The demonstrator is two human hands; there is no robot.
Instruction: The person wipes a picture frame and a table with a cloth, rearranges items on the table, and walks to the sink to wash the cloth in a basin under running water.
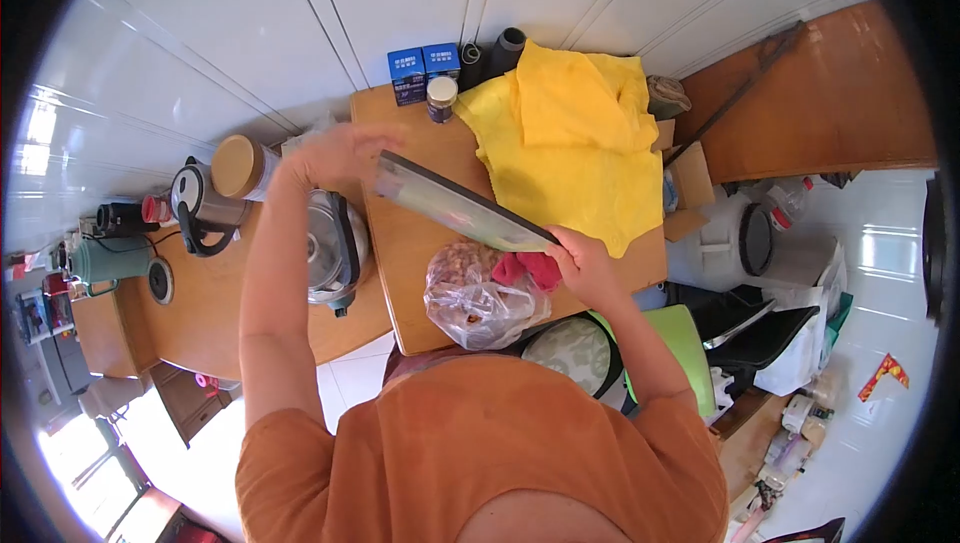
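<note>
A flat rectangular panel with a dark edge point(460, 208) is held tilted above the wooden table point(415, 303). My right hand point(590, 268) grips its lower right end. Near its upper left end is my left hand point(345, 153), blurred, with its fingers stretched toward the panel's corner; whether they touch it is unclear. Below the panel lies a clear plastic bag point(475, 313) with pinkish-brown contents, and a dark pink cloth point(527, 269) sits against it. A crumpled yellow cloth point(580, 183) covers the table's back right.
Two blue boxes point(407, 78) and a white-lidded jar point(441, 100) stand at the table's back. To the left are a glass-lidded pot point(325, 243), a kettle point(205, 208) and a tan-lidded container point(240, 168). A green chair point(680, 343) is at the right.
</note>
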